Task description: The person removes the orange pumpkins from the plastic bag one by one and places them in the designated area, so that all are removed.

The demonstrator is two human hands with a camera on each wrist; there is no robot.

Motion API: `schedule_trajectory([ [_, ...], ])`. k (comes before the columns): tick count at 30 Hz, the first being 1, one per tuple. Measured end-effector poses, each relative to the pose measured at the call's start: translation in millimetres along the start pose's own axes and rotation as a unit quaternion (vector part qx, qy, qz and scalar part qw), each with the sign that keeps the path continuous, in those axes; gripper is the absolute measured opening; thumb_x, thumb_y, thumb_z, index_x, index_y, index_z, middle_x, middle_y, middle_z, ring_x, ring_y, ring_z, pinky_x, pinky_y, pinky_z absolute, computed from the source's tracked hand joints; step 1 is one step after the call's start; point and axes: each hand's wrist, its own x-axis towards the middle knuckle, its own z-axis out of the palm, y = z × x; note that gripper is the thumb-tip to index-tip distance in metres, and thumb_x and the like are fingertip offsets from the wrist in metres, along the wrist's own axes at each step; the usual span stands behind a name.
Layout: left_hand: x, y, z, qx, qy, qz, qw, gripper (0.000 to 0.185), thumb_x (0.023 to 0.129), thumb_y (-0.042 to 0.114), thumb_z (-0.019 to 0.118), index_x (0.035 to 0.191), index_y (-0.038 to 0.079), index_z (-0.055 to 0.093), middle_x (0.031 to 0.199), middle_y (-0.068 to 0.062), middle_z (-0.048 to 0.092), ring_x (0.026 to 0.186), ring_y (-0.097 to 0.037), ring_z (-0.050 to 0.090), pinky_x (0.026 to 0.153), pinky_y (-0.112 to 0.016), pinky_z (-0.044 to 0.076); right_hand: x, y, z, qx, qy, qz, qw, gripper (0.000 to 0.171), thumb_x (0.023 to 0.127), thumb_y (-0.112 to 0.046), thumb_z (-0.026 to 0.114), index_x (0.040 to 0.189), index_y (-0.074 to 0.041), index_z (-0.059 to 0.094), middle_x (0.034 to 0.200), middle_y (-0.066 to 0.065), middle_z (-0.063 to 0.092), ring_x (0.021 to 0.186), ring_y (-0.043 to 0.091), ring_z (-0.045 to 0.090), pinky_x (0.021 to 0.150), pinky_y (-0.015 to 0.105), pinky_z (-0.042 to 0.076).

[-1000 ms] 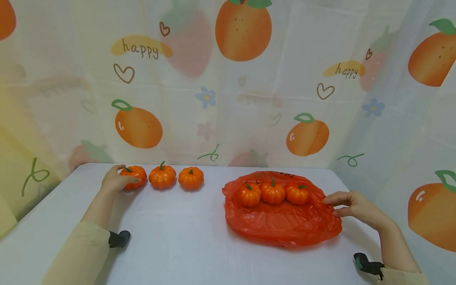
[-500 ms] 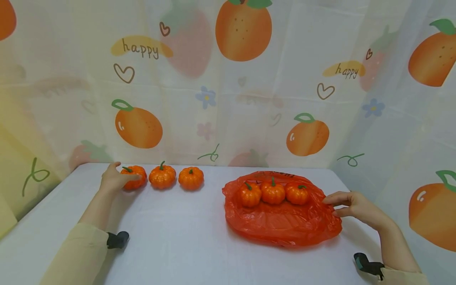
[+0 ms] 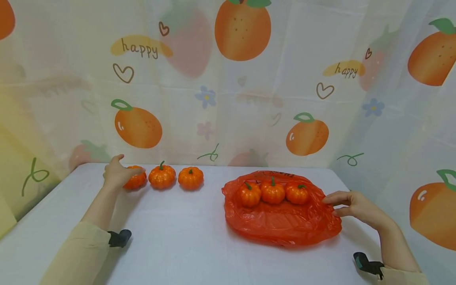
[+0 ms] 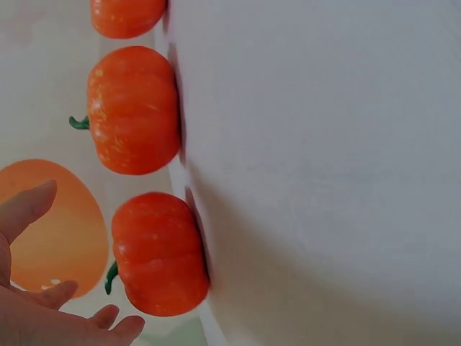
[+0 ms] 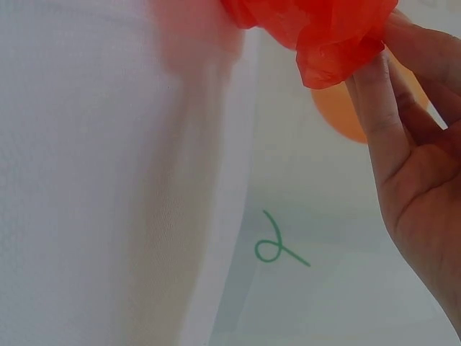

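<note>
Three small orange pumpkins with green stems stand in a row at the back left. My left hand (image 3: 118, 173) has its fingers spread just behind the leftmost pumpkin (image 3: 136, 181), partly hiding it in the head view. The left wrist view shows a gap between that pumpkin (image 4: 160, 256) and the fingers. Beside it are the middle pumpkin (image 3: 162, 177) and the right-hand one (image 3: 190, 179). On the right, a red plastic bag (image 3: 281, 231) lies spread with three more pumpkins (image 3: 272, 193) side by side on it. My right hand (image 3: 361, 209) pinches the bag's right edge between thumb and fingers.
A white cloth covers the table (image 3: 171, 237). Behind and along the right side hangs a pale curtain (image 3: 242, 111) printed with oranges, strawberries and hearts. Each wrist carries a black camera mount (image 3: 120, 238).
My left hand has lifted away from the leftmost pumpkin and its fingers have spread; the pumpkin stays where it was. The right hand and the bag have not moved.
</note>
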Motion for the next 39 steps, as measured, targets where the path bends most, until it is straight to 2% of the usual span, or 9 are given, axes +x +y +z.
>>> schedule_trajectory([
  [7,-3.7,16.9,9.1,-0.003,-0.002,0.019,0.9998,0.097,0.086,0.028,0.072,0.156,0.000,0.011,0.156,-0.039,0.015,0.138,-0.061,0.019,0.111,-0.070,0.028,0.8,-0.2,0.6,-0.010,0.000,0.002,1.000,0.034,0.088,-0.010,0.066,0.122,-0.002,0.068,0.125,0.017,0.067,0.100,-0.009,0.057,0.079,0.024,0.058],
  [12,-6.3,26.7,13.2,0.006,0.005,0.025,0.9997,0.096,0.085,0.028,0.071,0.156,0.000,0.014,0.154,-0.040,0.017,0.137,-0.058,0.020,0.108,-0.068,0.033,1.3,0.0,0.9,0.001,-0.001,0.007,1.000,0.035,0.089,-0.010,0.066,0.122,-0.001,0.068,0.121,0.002,0.070,0.100,-0.008,0.058,0.079,0.026,0.059],
  [18,-9.5,29.8,12.3,0.001,0.012,0.016,0.9998,0.092,0.087,0.027,0.069,0.156,0.000,0.015,0.154,-0.040,0.016,0.137,-0.058,0.019,0.108,-0.067,0.033,1.7,1.0,0.1,0.009,-0.005,0.004,1.000,0.035,0.088,-0.009,0.065,0.122,-0.001,0.067,0.116,-0.011,0.070,0.100,-0.007,0.058,0.078,0.027,0.060],
  [22,-14.7,35.7,17.1,-0.008,0.007,0.021,0.9997,0.092,0.087,0.028,0.070,0.156,0.002,0.016,0.155,-0.038,0.017,0.139,-0.056,0.019,0.109,-0.069,0.032,1.8,0.7,0.5,0.010,-0.006,0.011,1.000,0.035,0.088,-0.009,0.066,0.123,-0.001,0.067,0.119,-0.003,0.069,0.100,-0.006,0.058,0.078,0.028,0.060],
  [25,-21.6,46.2,23.6,-0.019,-0.001,0.037,0.9991,0.093,0.086,0.028,0.071,0.156,0.002,0.017,0.157,-0.034,0.019,0.140,-0.054,0.021,0.111,-0.071,0.029,1.4,1.3,0.5,0.010,-0.009,0.004,1.000,0.035,0.089,-0.009,0.065,0.122,0.000,0.067,0.123,0.007,0.069,0.099,-0.006,0.058,0.077,0.028,0.060],
  [27,-27.6,55.0,27.8,-0.026,-0.010,0.054,0.9982,0.092,0.086,0.027,0.071,0.157,0.003,0.017,0.158,-0.033,0.020,0.141,-0.054,0.022,0.112,-0.071,0.027,1.0,1.6,0.8,0.012,-0.010,0.000,1.000,0.034,0.089,-0.009,0.065,0.122,0.000,0.067,0.123,0.008,0.068,0.099,-0.006,0.059,0.076,0.029,0.060],
  [34,-46.9,85.2,45.6,-0.076,-0.051,0.112,0.9895,0.089,0.088,0.023,0.071,0.157,0.005,0.018,0.163,-0.025,0.018,0.148,-0.046,0.021,0.119,-0.062,0.026,0.9,2.6,0.1,0.023,-0.014,-0.004,1.000,0.034,0.090,-0.008,0.064,0.122,0.001,0.067,0.114,-0.018,0.068,0.099,-0.006,0.059,0.075,0.029,0.060],
  [39,-59.6,105.0,64.6,-0.102,-0.072,0.135,0.9830,0.087,0.086,0.022,0.072,0.156,0.009,0.022,0.163,-0.021,0.022,0.149,-0.042,0.023,0.121,-0.060,0.026,0.5,1.7,-0.3,0.020,-0.016,-0.008,1.000,0.034,0.090,-0.008,0.063,0.122,0.001,0.067,0.114,-0.020,0.067,0.100,-0.006,0.058,0.075,0.028,0.060],
])
